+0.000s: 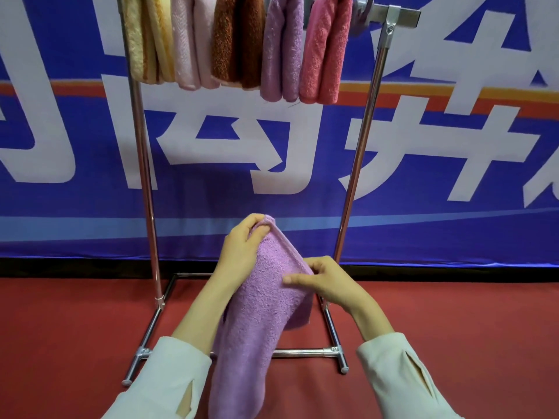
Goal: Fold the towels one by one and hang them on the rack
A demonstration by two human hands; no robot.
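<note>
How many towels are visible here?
6. Five hang on the rack: yellow, pale pink, brown, lilac, pink. A sixth towel is in the left hand and right hand. More may be hidden above.

A blue banner (90,146) with large white characters hangs behind a red floor (60,322).

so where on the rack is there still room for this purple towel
Only the short bare rail between the pink towel and the right post, partly taken by a grey fitting. From the left post to the pink towel, hung towels sit packed side by side.
</note>
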